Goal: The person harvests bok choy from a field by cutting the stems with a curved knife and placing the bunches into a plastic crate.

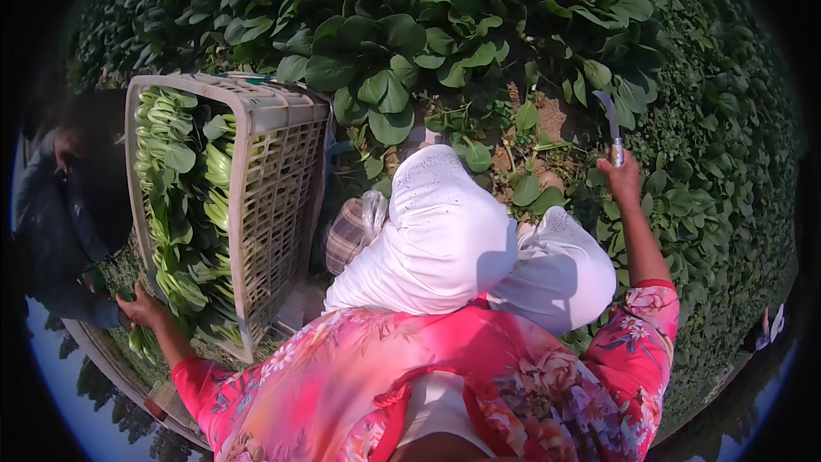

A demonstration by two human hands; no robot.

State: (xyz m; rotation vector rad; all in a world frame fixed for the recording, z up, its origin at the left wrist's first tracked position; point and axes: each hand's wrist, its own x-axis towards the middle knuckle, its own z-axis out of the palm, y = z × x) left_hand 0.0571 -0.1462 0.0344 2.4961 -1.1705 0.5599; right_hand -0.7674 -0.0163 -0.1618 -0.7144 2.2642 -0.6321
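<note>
On the right, my right hand [622, 178] grips the handle of a curved-blade knife [608, 112]. Its blade points away from me, over leafy greens. At far left, my left hand [146, 309] reaches beside the crate's rim, near a co-worker's lower arm. A small bunch of greens [142, 341] shows just below that hand; whether I hold it is unclear. The slatted plastic crate [282, 154] stands at my left, its open side facing left. Inside, cut bok choy [221, 167] is stacked in rows with pale stalks showing.
Growing bok choy [391, 45] spreads ahead, and low leafy plants [705, 192] cover the right. Bare soil [550, 117] shows near my feet. A plaid item [345, 237] with clear plastic lies between crate and knee. A co-worker in dark clothing [51, 224] is close on the left.
</note>
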